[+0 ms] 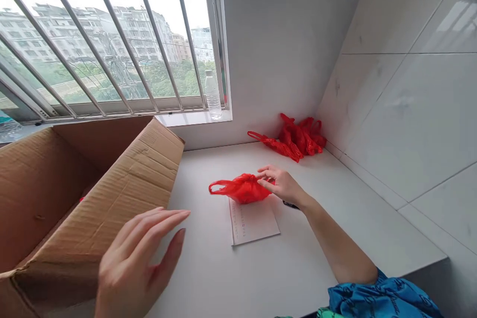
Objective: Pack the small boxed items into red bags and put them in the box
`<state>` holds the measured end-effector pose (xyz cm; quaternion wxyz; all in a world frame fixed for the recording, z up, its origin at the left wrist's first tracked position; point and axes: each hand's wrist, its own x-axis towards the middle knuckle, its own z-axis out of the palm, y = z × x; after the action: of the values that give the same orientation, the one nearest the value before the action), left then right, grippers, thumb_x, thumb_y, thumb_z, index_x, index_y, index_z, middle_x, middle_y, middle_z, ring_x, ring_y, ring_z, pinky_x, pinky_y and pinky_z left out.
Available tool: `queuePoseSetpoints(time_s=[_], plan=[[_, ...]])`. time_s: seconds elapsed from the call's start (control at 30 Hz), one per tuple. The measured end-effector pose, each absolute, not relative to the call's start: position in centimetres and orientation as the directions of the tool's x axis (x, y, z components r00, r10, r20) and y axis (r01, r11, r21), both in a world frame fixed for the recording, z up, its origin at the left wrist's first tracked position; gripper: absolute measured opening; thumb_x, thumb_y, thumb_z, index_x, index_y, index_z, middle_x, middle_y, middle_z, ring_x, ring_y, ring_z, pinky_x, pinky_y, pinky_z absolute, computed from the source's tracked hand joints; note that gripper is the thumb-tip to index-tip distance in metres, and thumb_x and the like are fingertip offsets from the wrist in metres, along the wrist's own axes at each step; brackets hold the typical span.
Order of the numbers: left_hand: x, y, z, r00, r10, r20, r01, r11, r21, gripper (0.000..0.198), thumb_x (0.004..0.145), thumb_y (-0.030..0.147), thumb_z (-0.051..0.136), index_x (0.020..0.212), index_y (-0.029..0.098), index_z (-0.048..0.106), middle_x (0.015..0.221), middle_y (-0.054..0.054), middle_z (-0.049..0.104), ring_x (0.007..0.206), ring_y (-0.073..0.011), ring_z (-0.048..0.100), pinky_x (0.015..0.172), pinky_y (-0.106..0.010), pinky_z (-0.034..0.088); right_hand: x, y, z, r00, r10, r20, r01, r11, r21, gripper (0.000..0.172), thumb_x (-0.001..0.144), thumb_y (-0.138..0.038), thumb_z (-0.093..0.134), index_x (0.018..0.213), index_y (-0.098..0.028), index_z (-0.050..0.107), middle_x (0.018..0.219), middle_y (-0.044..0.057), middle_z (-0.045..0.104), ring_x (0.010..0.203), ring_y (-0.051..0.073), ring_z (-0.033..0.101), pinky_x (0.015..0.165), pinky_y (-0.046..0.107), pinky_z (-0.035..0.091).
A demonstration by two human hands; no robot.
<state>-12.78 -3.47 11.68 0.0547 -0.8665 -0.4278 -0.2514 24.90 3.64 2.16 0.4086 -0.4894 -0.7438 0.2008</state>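
The right hand [282, 185], reaching from a blue patterned sleeve [383, 295], is half open, its fingertips on the bunched top of a red plastic carrier bag [244, 189]; whether it grips the bag, I cannot tell. The bag sits on a white printed paper sheet [254, 222] on the white tabletop [208, 278]. The left hand [139, 263] is open, fingers extended, holding nothing, just beside the flap of an open brown corrugated cardboard box [100, 198]. Farther off, a heap of crumpled red plastic bags [298, 138] lies in the corner by the tiled wall [406, 124], and a clear plastic water bottle [213, 95] stands on the sill of a barred window [122, 44].
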Motion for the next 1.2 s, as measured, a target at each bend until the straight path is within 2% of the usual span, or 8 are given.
queuePoseSetpoints(time_s=[0.07, 0.2, 0.3, 0.5, 0.67, 0.83, 1.0, 1.2], plan=[[-8.1, -3.4, 7.7, 0.468, 0.752, 0.465, 0.751, -0.615, 0.240, 0.030, 0.092, 0.032, 0.052, 0.116, 0.039, 0.069, 0.100, 0.002, 0.074, 0.085, -0.0202, 0.071, 0.069, -0.032, 0.055, 24.3, 2.8, 0.9, -0.177, 0.897, 0.405, 0.574, 0.428, -0.698, 0.019, 0.095, -0.033, 0.056, 0.101, -0.025, 0.071, 0.121, 0.004, 0.065, 0.082, 0.014, 0.068, 0.077, 0.031, 0.055], [-3.4, -0.1, 2.7, 0.376, 0.897, 0.234, 0.859, -0.432, 0.276, 0.026, 0.098, 0.036, 0.044, 0.097, 0.026, 0.069, 0.095, 0.000, 0.072, 0.075, -0.0167, 0.067, 0.058, -0.027, 0.046, 24.0, 1.8, -1.1, -0.037, 0.884, 0.466, 0.555, 0.406, -0.726, 0.019, 0.097, -0.033, 0.052, 0.097, -0.025, 0.069, 0.102, 0.003, 0.068, 0.084, 0.017, 0.065, 0.076, 0.031, 0.054], [-2.8, 2.4, 1.3, 0.288, 0.921, 0.261, 0.880, -0.362, 0.309, 0.025, 0.099, 0.036, 0.044, 0.109, 0.025, 0.065, 0.112, -0.004, 0.068, 0.098, -0.0212, 0.065, 0.064, -0.028, 0.048, 24.1, 1.3, -1.6, -0.043, 0.907, 0.418, 0.579, 0.364, -0.730, 0.019, 0.097, -0.033, 0.051, 0.090, -0.025, 0.067, 0.094, 0.002, 0.068, 0.084, 0.018, 0.065, 0.074, 0.031, 0.051], [-1.2, 3.2, -1.6, 0.576, 0.811, 0.104, 0.747, -0.574, 0.336, 0.050, 0.090, 0.024, 0.061, 0.137, 0.033, 0.051, 0.138, -0.005, 0.055, 0.126, -0.0267, 0.050, 0.103, -0.044, 0.046, 23.8, 0.9, -2.9, -0.345, 0.925, 0.156, 0.694, 0.364, -0.621, 0.024, 0.085, -0.022, 0.066, 0.108, -0.027, 0.066, 0.107, 0.001, 0.067, 0.099, 0.020, 0.063, 0.083, 0.033, 0.051], [-2.4, 3.8, -3.8, 0.571, 0.818, 0.063, 0.758, -0.555, 0.342, 0.066, 0.089, 0.026, 0.062, 0.149, 0.035, 0.037, 0.148, -0.005, 0.047, 0.136, -0.0304, 0.041, 0.111, -0.052, 0.038, 23.8, 0.6, -3.9, -0.324, 0.942, 0.090, 0.802, 0.324, -0.502, 0.045, 0.077, -0.013, 0.065, 0.119, -0.027, 0.059, 0.115, 0.004, 0.063, 0.106, 0.022, 0.060, 0.081, 0.034, 0.052], [-3.6, 4.2, -3.4, 0.582, 0.811, 0.056, 0.755, -0.566, 0.331, 0.061, 0.089, 0.028, 0.061, 0.147, 0.029, 0.042, 0.151, -0.009, 0.045, 0.139, -0.0333, 0.040, 0.111, -0.053, 0.039, 24.8, 0.0, -3.4, -0.290, 0.957, 0.022, 0.837, 0.264, -0.479, 0.048, 0.077, -0.016, 0.066, 0.123, -0.028, 0.057, 0.120, 0.004, 0.062, 0.104, 0.023, 0.061, 0.081, 0.036, 0.054], [-0.7, 3.0, -1.7, 0.579, 0.761, 0.293, 0.723, -0.645, 0.247, 0.062, 0.090, 0.014, 0.046, 0.150, 0.027, 0.035, 0.157, -0.009, 0.036, 0.146, -0.0263, 0.033, 0.121, -0.052, 0.025, 23.6, 0.4, -3.6, -0.265, 0.943, 0.200, 0.842, 0.328, -0.430, 0.040, 0.091, -0.023, 0.053, 0.130, -0.022, 0.056, 0.137, 0.010, 0.057, 0.124, 0.025, 0.055, 0.103, 0.043, 0.047], [2.4, 2.4, -5.2, 0.576, 0.786, 0.225, 0.790, -0.606, 0.095, 0.058, 0.100, 0.031, 0.038, 0.154, 0.013, 0.028, 0.159, -0.014, 0.031, 0.149, -0.0268, 0.028, 0.121, -0.053, 0.024, 19.9, 0.7, -6.9, -0.233, 0.947, 0.220, 0.911, 0.291, -0.291, 0.059, 0.103, -0.039, 0.031, 0.155, -0.011, 0.027, 0.162, 0.012, 0.028, 0.150, 0.025, 0.024, 0.121, 0.050, 0.025]])
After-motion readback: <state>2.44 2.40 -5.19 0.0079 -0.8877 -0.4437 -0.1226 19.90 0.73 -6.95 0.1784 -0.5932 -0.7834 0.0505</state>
